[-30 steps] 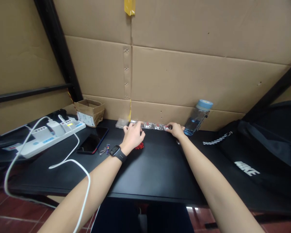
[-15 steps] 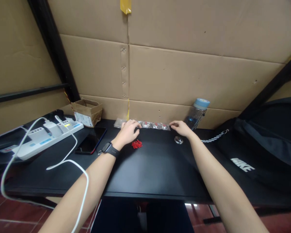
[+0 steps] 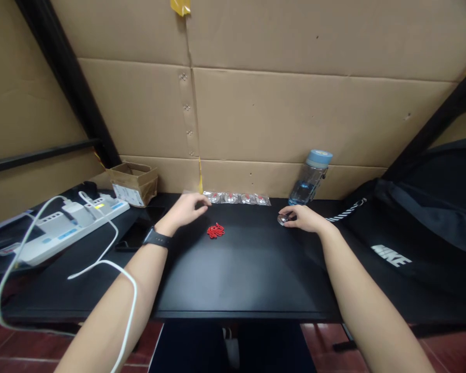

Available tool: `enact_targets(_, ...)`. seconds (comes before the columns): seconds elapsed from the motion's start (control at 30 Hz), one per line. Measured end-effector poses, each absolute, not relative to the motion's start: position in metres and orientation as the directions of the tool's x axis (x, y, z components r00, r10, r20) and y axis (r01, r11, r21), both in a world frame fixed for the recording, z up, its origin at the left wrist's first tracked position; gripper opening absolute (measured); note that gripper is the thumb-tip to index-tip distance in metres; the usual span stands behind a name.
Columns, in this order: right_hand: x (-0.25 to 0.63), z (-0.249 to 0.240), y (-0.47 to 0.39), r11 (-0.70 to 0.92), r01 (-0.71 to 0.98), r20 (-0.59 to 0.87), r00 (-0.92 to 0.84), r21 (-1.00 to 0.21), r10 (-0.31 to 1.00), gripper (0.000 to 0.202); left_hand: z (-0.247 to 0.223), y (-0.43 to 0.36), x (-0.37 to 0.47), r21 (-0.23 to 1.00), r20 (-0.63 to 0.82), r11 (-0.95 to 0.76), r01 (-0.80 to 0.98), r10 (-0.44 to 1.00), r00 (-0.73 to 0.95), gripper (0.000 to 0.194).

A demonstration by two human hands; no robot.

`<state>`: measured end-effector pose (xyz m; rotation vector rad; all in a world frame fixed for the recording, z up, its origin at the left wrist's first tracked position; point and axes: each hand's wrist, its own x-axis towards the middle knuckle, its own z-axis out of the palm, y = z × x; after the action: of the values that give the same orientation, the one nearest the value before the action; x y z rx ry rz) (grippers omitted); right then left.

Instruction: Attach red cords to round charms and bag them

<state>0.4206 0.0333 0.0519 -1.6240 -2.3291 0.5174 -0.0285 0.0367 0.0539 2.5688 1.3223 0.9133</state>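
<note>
My right hand (image 3: pixel 303 218) has its thumb and fingers closed around the edge of a small, shiny round metal disc (image 3: pixel 282 219) at the table's right side. At the back left, my left hand (image 3: pixel 186 209) has its thumb apart from its fingers, with nothing visible between them. Behind it, a clear plastic packet is mostly hidden. Just right of that hand, several round silvery pieces with red marks lie in a row in clear wrappers (image 3: pixel 238 198) along the back of the table. A small heap of red cord (image 3: pixel 216 231) rests nearer to me.
A water bottle with a blue lid (image 3: pixel 310 178) leans at the back right, beside a black bag (image 3: pixel 419 228). On the left are a white power strip (image 3: pixel 72 228) with cables, an open cardboard box (image 3: pixel 135 184) and a dark phone (image 3: pixel 130 239). Cardboard (image 3: pixel 256 119) walls the back.
My right hand has moved from the right end of the wrapped row toward me, onto the round metal disc. My left hand has shifted left, uncovering more of the row.
</note>
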Motion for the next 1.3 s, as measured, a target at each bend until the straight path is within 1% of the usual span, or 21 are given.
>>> enact_targets(0.07, 0.421, 0.053, 0.033, 0.322, 0.839, 0.011, -0.354, -0.439, 0.935, 0.041, 0.047, 0.036, -0.015, 0.368, 0.378, -0.691, 0.622, 0.723, 0.579, 0.021)
enact_targets(0.13, 0.421, 0.053, 0.032, 0.332, 0.831, 0.016, -0.364, -0.447, 0.931, 0.038, 0.041, 0.035, -0.004, 0.38, 0.317, -0.722, 0.578, 0.688, 0.652, 0.024)
enact_targets(0.23, 0.422, 0.054, 0.03, 0.34, 0.814, 0.015, -0.377, -0.47, 0.926, 0.035, 0.034, 0.037, 0.002, 0.391, 0.265, -0.732, 0.558, 0.67, 0.693, 0.021)
enact_targets(0.37, 0.426, 0.054, 0.029, 0.35, 0.804, 0.037, -0.38, -0.48, 0.924, 0.033, 0.031, 0.04, -0.002, 0.424, 0.242, -0.736, 0.528, 0.654, 0.717, 0.019)
enact_targets(0.47, 0.424, 0.056, 0.028, 0.38, 0.774, 0.134, -0.365, -0.506, 0.921, 0.034, 0.032, 0.041, -0.006, 0.441, 0.232, -0.728, 0.524, 0.657, 0.717, 0.02)
enact_targets(0.53, 0.418, 0.058, 0.026, 0.416, 0.726, 0.217, -0.357, -0.548, 0.909, 0.036, 0.032, 0.043, -0.008, 0.435, 0.227, -0.721, 0.539, 0.667, 0.709, 0.018)
enact_targets(0.6, 0.407, 0.06, 0.023, 0.447, 0.665, 0.27, -0.358, -0.599, 0.894, 0.038, 0.031, 0.044, -0.008, 0.422, 0.231, -0.722, 0.549, 0.671, 0.704, 0.016)
enact_targets(0.7, 0.384, 0.058, 0.018, 0.487, 0.585, 0.314, -0.378, -0.648, 0.871, 0.037, 0.028, 0.047, -0.007, 0.378, 0.25, -0.722, 0.58, 0.682, 0.687, 0.014)
enact_targets(0.83, 0.352, 0.047, 0.015, 0.54, 0.47, 0.375, -0.402, -0.698, 0.835, 0.038, 0.024, 0.049, -0.006, 0.298, 0.286, -0.683, 0.666, 0.73, 0.621, 0.013)
enact_targets(0.93, 0.331, 0.036, 0.013, 0.542, 0.385, 0.388, -0.41, -0.746, 0.825, 0.041, 0.023, 0.048, -0.004, 0.296, 0.295, -0.68, 0.671, 0.733, 0.612, 0.017)
enact_targets(1.03, 0.313, 0.027, 0.01, 0.563, 0.351, 0.42, -0.407, -0.748, 0.811, 0.045, 0.023, 0.047, -0.002, 0.31, 0.293, -0.706, 0.637, 0.709, 0.642, 0.02)
enact_targets(1.13, 0.302, 0.023, 0.006, 0.606, 0.361, 0.461, -0.413, -0.709, 0.785, 0.048, 0.022, 0.047, 0.0, 0.301, 0.294, -0.718, 0.628, 0.696, 0.655, 0.016)
enact_targets(1.2, 0.297, 0.022, 0.003, 0.623, 0.376, 0.479, -0.411, -0.686, 0.776, 0.049, 0.021, 0.047, 0.002, 0.286, 0.297, -0.717, 0.636, 0.698, 0.652, 0.014)
enact_targets(1.3, 0.294, 0.023, 0.001, 0.629, 0.378, 0.491, -0.402, -0.68, 0.773, 0.05, 0.019, 0.046, 0.006, 0.255, 0.309, -0.681, 0.686, 0.73, 0.61, 0.014)
